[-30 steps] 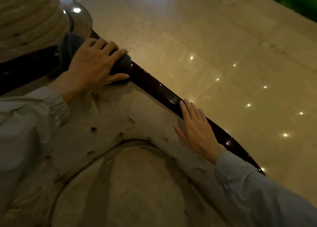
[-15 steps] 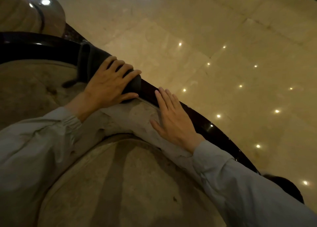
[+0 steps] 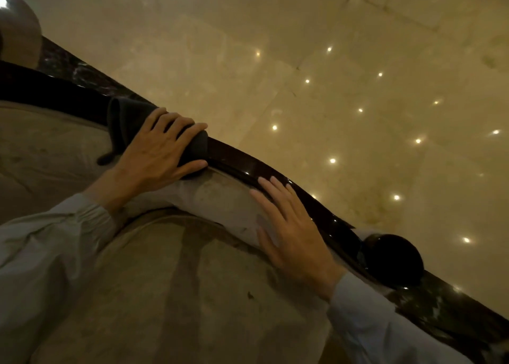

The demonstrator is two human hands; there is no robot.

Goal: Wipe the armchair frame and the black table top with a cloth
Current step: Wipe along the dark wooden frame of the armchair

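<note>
A dark glossy wooden armchair frame (image 3: 242,168) curves from the left edge down to the lower right and ends in a round dark knob (image 3: 391,261). A dark grey cloth (image 3: 129,121) is draped over the rail. My left hand (image 3: 157,154) presses down on the cloth, fingers wrapped over the rail. My right hand (image 3: 294,231) lies flat with fingers apart on the beige upholstery beside the rail, its fingertips touching the wood. The black table top is not in view.
The worn beige seat cushion (image 3: 179,295) fills the lower middle. A polished marble floor (image 3: 330,74) with reflected ceiling lights spreads beyond the rail. A dark marble strip (image 3: 63,61) runs behind the frame at upper left, beside a pale rounded object (image 3: 19,25).
My left hand has slid the cloth along the rail toward the knob end. My right hand has shifted along the upholstery. The view has swung, bringing the round knob into sight.
</note>
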